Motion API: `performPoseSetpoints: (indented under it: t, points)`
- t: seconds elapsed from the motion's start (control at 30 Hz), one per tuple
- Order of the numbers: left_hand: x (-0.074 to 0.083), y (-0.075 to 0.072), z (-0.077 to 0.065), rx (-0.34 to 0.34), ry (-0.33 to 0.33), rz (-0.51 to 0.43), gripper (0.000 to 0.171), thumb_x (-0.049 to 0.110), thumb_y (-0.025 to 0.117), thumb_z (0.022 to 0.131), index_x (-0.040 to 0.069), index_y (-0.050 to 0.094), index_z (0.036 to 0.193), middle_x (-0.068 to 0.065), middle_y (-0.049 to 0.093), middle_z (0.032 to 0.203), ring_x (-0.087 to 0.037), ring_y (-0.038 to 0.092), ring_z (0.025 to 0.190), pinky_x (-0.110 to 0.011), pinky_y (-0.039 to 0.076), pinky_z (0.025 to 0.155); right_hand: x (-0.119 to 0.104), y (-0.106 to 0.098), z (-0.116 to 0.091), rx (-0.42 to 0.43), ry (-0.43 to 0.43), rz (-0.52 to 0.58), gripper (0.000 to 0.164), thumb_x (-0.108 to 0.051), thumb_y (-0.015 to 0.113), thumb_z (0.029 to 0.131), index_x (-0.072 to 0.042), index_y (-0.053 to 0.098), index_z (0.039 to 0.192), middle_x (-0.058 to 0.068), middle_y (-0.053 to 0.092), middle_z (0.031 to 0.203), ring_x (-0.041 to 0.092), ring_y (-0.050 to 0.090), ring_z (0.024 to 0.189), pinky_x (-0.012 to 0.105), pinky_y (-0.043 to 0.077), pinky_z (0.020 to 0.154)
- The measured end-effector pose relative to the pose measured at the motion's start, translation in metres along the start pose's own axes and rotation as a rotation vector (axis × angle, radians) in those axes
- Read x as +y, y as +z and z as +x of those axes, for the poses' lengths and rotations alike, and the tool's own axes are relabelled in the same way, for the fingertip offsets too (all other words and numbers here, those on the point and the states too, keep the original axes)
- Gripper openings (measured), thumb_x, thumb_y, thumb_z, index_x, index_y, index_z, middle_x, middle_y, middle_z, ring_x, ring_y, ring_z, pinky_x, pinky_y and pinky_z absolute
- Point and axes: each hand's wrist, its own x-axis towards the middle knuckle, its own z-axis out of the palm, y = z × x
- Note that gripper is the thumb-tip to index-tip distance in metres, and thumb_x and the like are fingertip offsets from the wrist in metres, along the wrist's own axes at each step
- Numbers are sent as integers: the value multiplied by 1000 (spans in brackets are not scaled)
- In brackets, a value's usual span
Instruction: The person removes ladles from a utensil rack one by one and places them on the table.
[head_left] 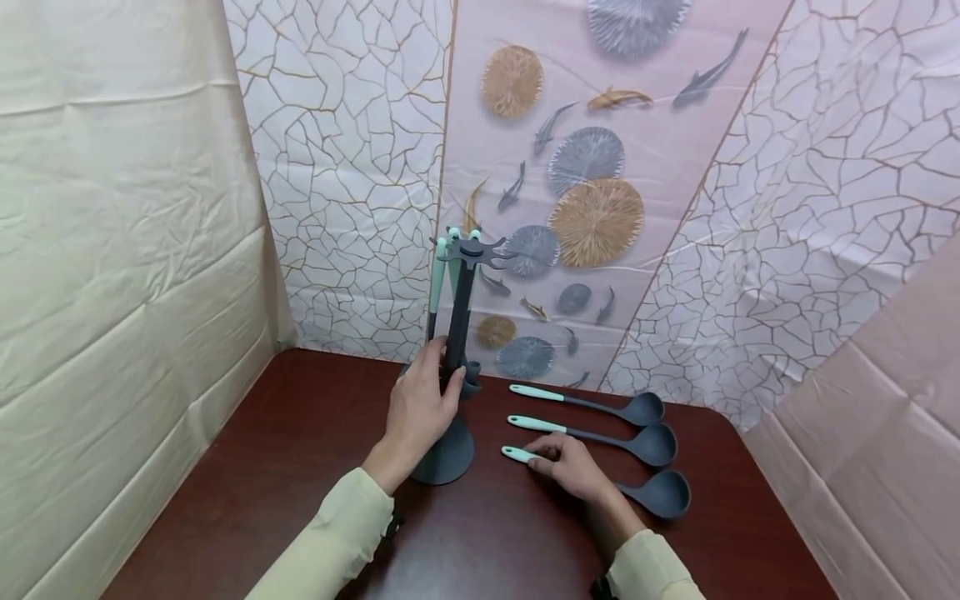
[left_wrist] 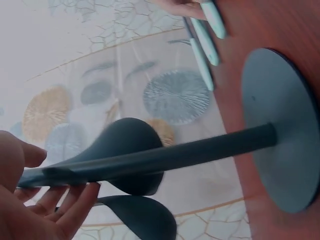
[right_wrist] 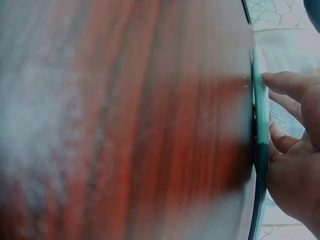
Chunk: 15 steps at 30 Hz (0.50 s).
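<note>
My left hand grips the pole of a dark utensil stand, which stands upright on a round base. Several utensils with mint handles hang from its hooked top. In the left wrist view, dark utensil heads hang beside the pole. My right hand pinches the mint handle of the nearest ladle, which lies close along the tabletop; the hand covers part of its shaft. Just beyond it are a middle ladle and a far ladle.
The dark red wooden table has rounded back corners. A patterned cloth hangs right behind it, with a plain pale cloth on the left and another on the right. The ladles lie roughly parallel, handles toward the stand.
</note>
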Motion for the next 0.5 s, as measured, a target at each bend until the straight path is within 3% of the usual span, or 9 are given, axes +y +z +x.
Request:
performPoseSetpoints:
  t: [0.13,0.27,0.5]
  points:
    - [8,-6,4,25,2,-42,54,26,68,105,14,48,153,-5,67,115,-24,72,95,-48,60,74,-2,1,0,0,-11,-12,17,-21,76,100,-20,79,117,-2,67,108,20,58,91,34,48,78]
    - [17,-11,13,82,49,-90,59,21,69,104,18,45,158,-5,67,115,-22,74,96,-46,61,79,-4,3,0,19,-21,-22,15,-22,76,101,-19,78,115,-2,66,105,20,57,89,35,47,77]
    - [24,-17,22,126,91,-110,52,19,70,103,16,53,152,-5,68,115,-18,75,94,-41,62,78,-4,6,-2,33,-52,-73,15,-27,73,103,-21,76,116,-3,65,110,18,60,95,43,50,84]
